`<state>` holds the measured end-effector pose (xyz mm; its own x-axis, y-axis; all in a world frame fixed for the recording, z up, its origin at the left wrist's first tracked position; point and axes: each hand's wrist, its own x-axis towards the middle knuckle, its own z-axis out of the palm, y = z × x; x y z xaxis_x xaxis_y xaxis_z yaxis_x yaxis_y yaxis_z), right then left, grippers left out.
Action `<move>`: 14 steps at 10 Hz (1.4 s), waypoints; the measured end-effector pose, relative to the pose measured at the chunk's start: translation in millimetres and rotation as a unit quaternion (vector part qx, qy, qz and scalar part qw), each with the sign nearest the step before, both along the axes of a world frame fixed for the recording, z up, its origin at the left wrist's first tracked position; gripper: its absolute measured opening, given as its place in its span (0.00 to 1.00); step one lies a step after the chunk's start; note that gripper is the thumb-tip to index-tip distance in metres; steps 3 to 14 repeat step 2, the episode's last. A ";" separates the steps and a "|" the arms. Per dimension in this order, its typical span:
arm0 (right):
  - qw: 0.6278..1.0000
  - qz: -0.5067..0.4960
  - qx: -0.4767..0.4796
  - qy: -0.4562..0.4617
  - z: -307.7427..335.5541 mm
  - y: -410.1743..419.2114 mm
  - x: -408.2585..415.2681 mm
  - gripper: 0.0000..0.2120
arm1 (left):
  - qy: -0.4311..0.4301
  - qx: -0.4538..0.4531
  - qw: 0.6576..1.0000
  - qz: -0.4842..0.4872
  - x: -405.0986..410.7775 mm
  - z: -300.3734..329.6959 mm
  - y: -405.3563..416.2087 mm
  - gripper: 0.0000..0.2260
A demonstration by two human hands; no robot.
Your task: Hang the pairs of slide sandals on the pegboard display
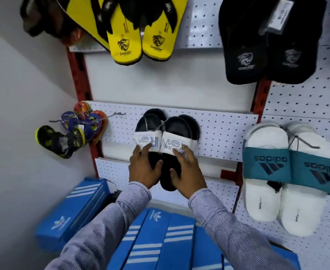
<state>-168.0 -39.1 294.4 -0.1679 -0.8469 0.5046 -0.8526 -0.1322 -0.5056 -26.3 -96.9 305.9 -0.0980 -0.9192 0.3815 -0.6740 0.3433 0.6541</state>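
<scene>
A pair of black slide sandals with white straps (170, 129) hangs toe-down against the white pegboard (222, 131) in the middle of the head view. My left hand (143, 169) grips the lower end of the left sandal, fingers on its strap. My right hand (187, 172) grips the lower end of the right sandal. A wire hook sticks out near the sandals' upper ends. A second pair, white slides with teal straps (289, 172), hangs on a peg to the right.
Yellow flip-flops (140, 36) and black flip-flops (267, 51) hang above. Small colourful children's sandals (76, 131) hang at the left beside a bare hook (117, 114). Blue shoe boxes (150, 240) are stacked below my arms. A grey wall stands at the left.
</scene>
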 end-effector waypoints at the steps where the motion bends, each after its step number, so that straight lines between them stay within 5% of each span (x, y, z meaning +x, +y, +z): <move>1: 1.000 0.002 0.000 0.006 0.0 -0.7 0.4 0.32 | -0.026 0.003 1.000 -0.016 6.6 -0.5 -5.7 0.32; 14: 1.000 0.015 0.007 -0.012 5.1 5.9 -5.6 0.33 | -0.064 0.002 0.998 -0.009 11.4 8.3 3.6 0.33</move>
